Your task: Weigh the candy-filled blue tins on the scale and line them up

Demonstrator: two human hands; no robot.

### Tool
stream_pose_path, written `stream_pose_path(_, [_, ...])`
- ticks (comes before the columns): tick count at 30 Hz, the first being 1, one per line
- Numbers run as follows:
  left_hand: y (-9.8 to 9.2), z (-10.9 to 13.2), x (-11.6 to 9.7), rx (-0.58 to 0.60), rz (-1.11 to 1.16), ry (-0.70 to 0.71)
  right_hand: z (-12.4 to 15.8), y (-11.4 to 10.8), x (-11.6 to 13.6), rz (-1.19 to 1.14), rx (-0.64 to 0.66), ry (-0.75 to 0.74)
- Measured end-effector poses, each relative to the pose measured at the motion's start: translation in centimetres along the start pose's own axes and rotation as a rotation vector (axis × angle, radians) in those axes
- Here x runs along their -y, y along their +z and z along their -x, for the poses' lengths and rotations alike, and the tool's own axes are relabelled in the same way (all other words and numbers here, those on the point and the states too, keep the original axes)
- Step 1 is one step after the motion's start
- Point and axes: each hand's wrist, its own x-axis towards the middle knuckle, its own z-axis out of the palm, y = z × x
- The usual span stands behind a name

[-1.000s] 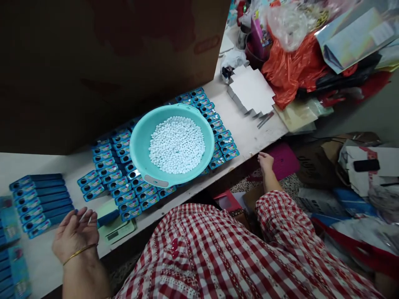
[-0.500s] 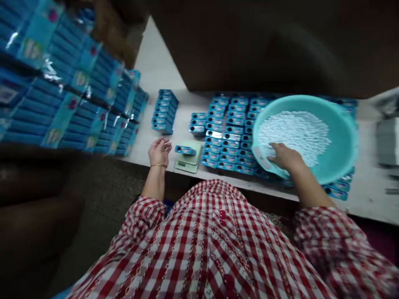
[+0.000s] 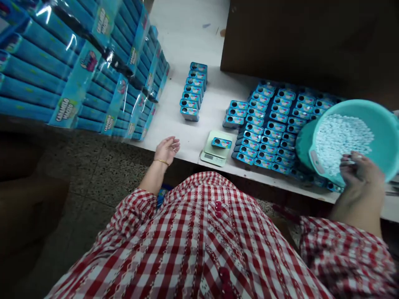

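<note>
My left hand is over the white table's front edge, palm turned up, fingers loosely bent and apart with nothing in them. To its right, a small pale green kitchen scale carries one blue candy box with a dark round hole in its end. My right hand is at the near side of the turquoise tub, palm up with curled fingers. A few small white candies seem to show between those fingers, though motion blurs them. Inside the tub lies a heap of the same white candies.
Wrapped packs of blue boxes are stacked at the left. A short row of blue boxes stands on the white table. Tight rows of boxes run up to and beneath the tub. A dark brown panel rises behind.
My right hand has turned from reaching down into the candies to palm up, fingers curled. The view has shifted, so the table items appear further right. The box stays on the scale.
</note>
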Motion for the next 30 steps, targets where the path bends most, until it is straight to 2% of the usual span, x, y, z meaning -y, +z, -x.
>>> stream_pose_path(2, [1.3,1.4,1.9,0.138,0.033,-0.161,3.3,3.2,1.9,0.105,-0.04,-0.251])
stream_pose_path(4, [3.0,3.0,4.2,0.302,0.063,-0.357,7.8,8.9,3.2,0.189,0.071,-0.421])
stream_pose_path(6, [4.8,4.5,6.5,0.449,0.101,-0.569,12.6,15.9,3.5,0.288,0.32,-0.538])
stream_pose_path(8, [6.1,5.3,8.5,0.528,0.135,-0.73,16.9,22.4,2.7,0.375,0.61,-0.69])
stream_pose_path(9, [6.5,5.4,9.4,0.546,0.167,-0.781,18.6,24.9,1.9,0.452,0.74,-0.805])
stream_pose_path(11, [6.6,5.2,10.8,0.549,0.234,-0.834,20.7,28.0,0.3,0.641,0.882,-0.975])
stream_pose_path(14, [6.0,4.8,12.3,0.52,0.274,-0.849,21.2,28.8,-1.6,0.823,0.986,-1.096])
stream_pose_path(17, [5.4,4.6,13.1,0.422,0.279,-0.777,19.7,27.9,-1.7,0.768,0.999,-1.09])
stream_pose_path(20, [5.2,4.5,13.0,0.31,0.248,-0.701,17.5,28.1,-0.3,0.664,0.837,-1.05])
stream_pose_path(24, [4.6,4.0,11.7,0.234,0.232,-0.612,15.0,30.1,2.0,0.744,0.607,-1.098])
stream_pose_path(27, [3.9,3.7,10.7,0.213,0.233,-0.545,14.2,31.3,2.8,0.832,0.569,-1.112])
stream_pose_path(30, [3.4,3.7,10.0,0.197,0.24,-0.5,14.0,31.6,2.6,0.779,0.557,-1.111])
